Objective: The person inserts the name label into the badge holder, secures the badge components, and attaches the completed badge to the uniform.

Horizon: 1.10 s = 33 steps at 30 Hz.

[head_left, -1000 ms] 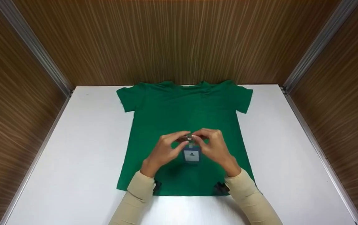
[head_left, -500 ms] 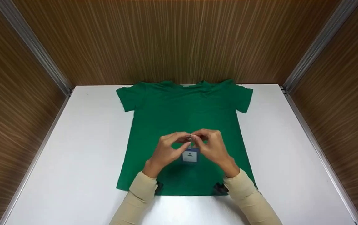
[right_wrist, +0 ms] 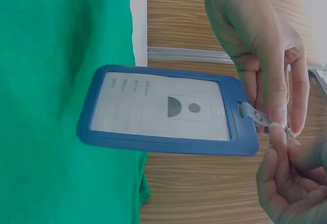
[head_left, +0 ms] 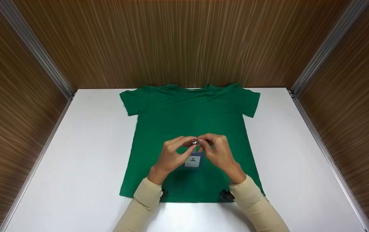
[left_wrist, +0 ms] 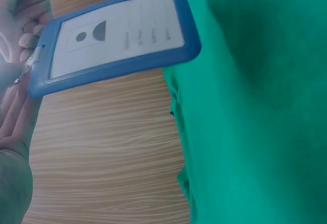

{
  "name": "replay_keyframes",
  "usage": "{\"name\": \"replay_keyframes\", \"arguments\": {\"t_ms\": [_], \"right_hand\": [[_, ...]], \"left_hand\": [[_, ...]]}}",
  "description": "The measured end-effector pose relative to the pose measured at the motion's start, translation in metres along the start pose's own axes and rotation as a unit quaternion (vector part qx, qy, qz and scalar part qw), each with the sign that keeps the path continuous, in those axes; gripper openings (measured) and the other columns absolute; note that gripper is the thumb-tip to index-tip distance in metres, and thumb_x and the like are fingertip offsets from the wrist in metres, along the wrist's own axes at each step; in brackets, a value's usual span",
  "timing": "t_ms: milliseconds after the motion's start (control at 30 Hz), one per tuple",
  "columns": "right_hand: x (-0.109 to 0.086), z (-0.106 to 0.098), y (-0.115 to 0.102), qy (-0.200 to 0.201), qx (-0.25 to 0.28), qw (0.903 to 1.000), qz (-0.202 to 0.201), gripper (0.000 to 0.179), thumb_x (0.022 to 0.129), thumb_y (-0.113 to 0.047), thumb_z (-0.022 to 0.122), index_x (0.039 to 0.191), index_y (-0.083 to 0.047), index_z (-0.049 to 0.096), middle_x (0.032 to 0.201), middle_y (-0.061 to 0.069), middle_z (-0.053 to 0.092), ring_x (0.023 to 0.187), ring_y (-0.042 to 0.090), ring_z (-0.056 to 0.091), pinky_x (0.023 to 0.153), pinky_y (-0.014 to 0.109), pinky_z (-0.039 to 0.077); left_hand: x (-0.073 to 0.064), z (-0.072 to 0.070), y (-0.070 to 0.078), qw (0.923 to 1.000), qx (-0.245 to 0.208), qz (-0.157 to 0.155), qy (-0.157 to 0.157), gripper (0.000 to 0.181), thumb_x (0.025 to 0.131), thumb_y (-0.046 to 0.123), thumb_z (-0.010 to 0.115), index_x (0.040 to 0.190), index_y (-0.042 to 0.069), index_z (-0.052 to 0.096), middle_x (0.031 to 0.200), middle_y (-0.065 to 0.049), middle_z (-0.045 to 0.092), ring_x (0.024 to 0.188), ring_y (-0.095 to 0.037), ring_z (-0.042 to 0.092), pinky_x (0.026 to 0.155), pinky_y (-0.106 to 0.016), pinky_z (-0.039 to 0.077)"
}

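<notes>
An ID badge holder [head_left: 192,162] with a blue frame and white insert hangs below both hands, over the green T-shirt [head_left: 189,116]. A short clear strap [right_wrist: 253,113] joins its slotted end to a small shiny metal clip [head_left: 194,141]. With thumb and fingertips my left hand [head_left: 175,154] pinches the clip from one side. From the other side my right hand [head_left: 218,153] pinches it too, fingertips nearly meeting the left ones. In the left wrist view the badge holder [left_wrist: 115,40] shows its printed figure and small text. Fingers partly hide the clip.
The shirt lies spread flat on a white table [head_left: 97,145], sleeves out and collar at the far edge. Wood-grain panels [head_left: 184,42] with metal corner rails [head_left: 329,45] stand behind and at both sides. Dark wrist devices [head_left: 226,195] show under the sleeves.
The badge holder has swung slightly left and turned a little. The clip has turned between the fingertips. Both hands stay nearly in place, and the shirt has not moved.
</notes>
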State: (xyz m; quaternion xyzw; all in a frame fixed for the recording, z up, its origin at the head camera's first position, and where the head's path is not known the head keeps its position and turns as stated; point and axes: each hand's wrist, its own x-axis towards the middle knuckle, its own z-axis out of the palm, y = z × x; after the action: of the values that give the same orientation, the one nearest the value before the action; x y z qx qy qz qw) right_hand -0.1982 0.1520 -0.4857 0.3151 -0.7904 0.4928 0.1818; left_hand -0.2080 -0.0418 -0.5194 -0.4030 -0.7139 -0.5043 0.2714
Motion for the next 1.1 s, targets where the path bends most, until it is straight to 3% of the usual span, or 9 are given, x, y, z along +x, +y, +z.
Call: {"name": "replay_keyframes", "arguments": {"t_ms": [300,933,1100], "right_hand": [[-0.0016,0.0037,0.0001,0.018,-0.013,0.9998,-0.002,0.014,0.098,0.006,0.063,0.094,0.004,0.077,0.079,0.015,0.075,0.056,0.017,0.069,0.056,0.025,0.058],[-0.0033,0.0072,-0.0028,0.024,-0.014,0.9993,0.023,0.013,0.096,0.007,0.065,0.091,0.003,0.077,0.077,0.015,0.075,0.055,0.019,0.069,0.052,0.034,0.059],[-0.0024,0.0068,-0.0029,0.023,-0.003,0.9993,0.030,0.013,0.095,0.007,0.065,0.091,0.005,0.077,0.076,0.018,0.074,0.054,0.026,0.068,0.052,0.036,0.059]], "left_hand": [[-0.0010,0.0019,-0.0004,0.9997,0.006,0.019,0.014,0.031,0.085,-0.005,0.079,0.116,-0.002,0.076,0.097,-0.015,0.077,0.080,-0.020,0.076,0.074,-0.025,0.062],[-0.0029,0.0030,-0.0002,0.9992,0.028,0.025,0.016,0.030,0.085,-0.007,0.079,0.114,-0.003,0.076,0.095,-0.015,0.077,0.077,-0.018,0.075,0.070,-0.026,0.062],[-0.0030,0.0026,-0.0001,0.9992,0.032,0.020,0.016,0.034,0.085,-0.006,0.079,0.118,-0.004,0.074,0.095,-0.016,0.077,0.076,-0.018,0.074,0.070,-0.026,0.062]]}}
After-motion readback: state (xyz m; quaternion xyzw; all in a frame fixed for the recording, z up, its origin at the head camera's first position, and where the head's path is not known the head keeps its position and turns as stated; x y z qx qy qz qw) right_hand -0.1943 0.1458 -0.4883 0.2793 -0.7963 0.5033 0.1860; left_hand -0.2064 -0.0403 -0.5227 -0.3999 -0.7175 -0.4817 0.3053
